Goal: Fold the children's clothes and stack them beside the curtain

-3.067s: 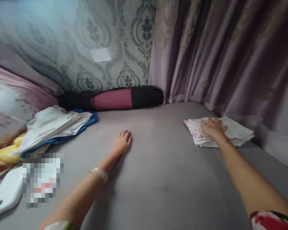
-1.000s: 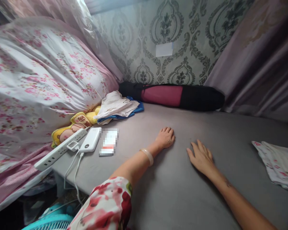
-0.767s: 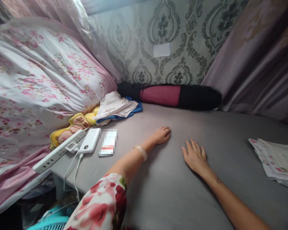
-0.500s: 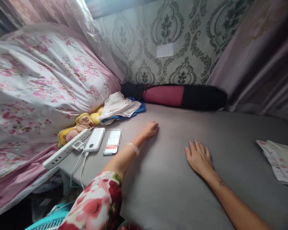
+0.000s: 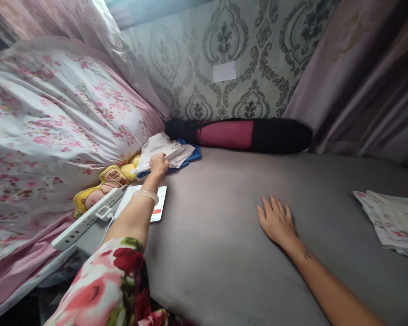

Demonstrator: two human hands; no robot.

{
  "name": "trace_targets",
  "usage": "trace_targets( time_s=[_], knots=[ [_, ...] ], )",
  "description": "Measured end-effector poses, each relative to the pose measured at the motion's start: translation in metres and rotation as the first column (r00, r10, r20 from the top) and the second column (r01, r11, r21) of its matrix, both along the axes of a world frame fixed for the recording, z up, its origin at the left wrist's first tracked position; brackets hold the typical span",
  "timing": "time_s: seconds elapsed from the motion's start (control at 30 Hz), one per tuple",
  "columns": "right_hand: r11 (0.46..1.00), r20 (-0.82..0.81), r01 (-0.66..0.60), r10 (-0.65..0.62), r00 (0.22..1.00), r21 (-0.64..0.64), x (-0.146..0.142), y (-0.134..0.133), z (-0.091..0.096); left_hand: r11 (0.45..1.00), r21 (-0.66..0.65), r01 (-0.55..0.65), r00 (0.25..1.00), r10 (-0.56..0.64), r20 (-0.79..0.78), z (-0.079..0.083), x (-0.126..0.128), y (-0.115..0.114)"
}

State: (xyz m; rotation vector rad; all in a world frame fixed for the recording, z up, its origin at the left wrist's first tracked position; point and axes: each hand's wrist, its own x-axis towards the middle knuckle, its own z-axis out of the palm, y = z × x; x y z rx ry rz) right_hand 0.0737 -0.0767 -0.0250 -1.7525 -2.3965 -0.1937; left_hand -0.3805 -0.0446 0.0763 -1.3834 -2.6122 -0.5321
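My left hand (image 5: 159, 165) is at the folded white cloth (image 5: 182, 156), its fingers closed at the near left part of the cloth. The exact grip is partly hidden by the hand. A blue cloth (image 5: 195, 155) lies underneath the white one. My left forearm passes over a phone (image 5: 160, 206) with a lit screen and hides much of a white power bank (image 5: 124, 199). My right hand (image 5: 277, 220) lies flat, palm down, on the grey sheet (image 5: 217, 253), fingers spread and holding nothing.
A white power strip (image 5: 88, 219) with a plugged-in charger (image 5: 104, 213) runs along the left edge, beside a yellow cartoon cushion (image 5: 85, 199). A black and dark-pink long bag (image 5: 224, 134) lies against the wall. Folded floral cloth (image 5: 390, 222) is at the right.
My left hand has moved left and away from me, from the bare sheet to the white cloth. My right hand stays flat on the sheet. The view has shifted slightly.
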Motion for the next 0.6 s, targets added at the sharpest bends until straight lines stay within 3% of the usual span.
trace_targets(
  time_s=[0.1,0.27,0.6],
  knots=[
    [1.0,-0.007,0.006,-0.006,1.0,-0.001,-0.001,-0.001,0.001,0.992,-0.078,-0.101,0.995,0.099,-0.025,0.003,-0.017,-0.006],
    [1.0,-0.023,0.013,-0.014,1.0,-0.023,-0.003,-0.002,0.004,0.965,-0.218,-0.149,0.989,0.142,-0.045,0.002,-0.036,-0.014],
    [0.998,-0.055,0.02,-0.024,0.998,-0.067,-0.004,-0.006,0.011,0.916,-0.311,-0.253,0.961,0.199,-0.195,0.003,-0.039,-0.017]
  ],
)
